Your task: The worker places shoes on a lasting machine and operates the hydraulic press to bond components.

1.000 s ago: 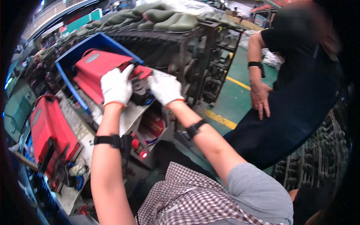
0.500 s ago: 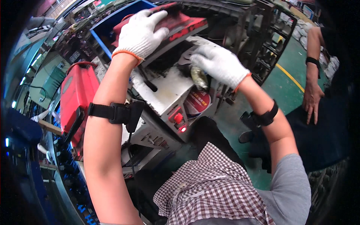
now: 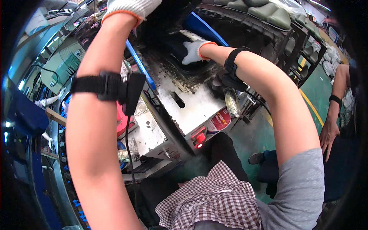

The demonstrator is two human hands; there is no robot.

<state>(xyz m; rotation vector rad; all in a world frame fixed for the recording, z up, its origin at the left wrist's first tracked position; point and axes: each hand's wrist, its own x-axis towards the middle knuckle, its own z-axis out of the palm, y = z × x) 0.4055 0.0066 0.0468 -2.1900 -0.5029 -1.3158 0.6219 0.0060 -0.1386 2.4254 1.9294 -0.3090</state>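
Note:
My left hand, in a white knitted glove with an orange cuff, is at the upper edge beside a dark raised cover. Its fingers are out of sight, so its hold cannot be told. My right hand, gloved the same way, reaches into the black recess of a worn white machine. Its thumb stands apart from the other fingers, and nothing shows in its grasp. Blue edging runs along the recess's left side. A red switch glows on the machine's front.
A clear-wrapped bundle and a labelled tub are at the machine's right side. Olive-green boots line a dark rack at upper right. Another person's hand hangs at far right. A red part lies below my left forearm.
My left hand has moved up with the red cover, which has tipped up to show a dark underside. My right hand has gone from beside the wrapped bundle into the recess. The view has shifted.

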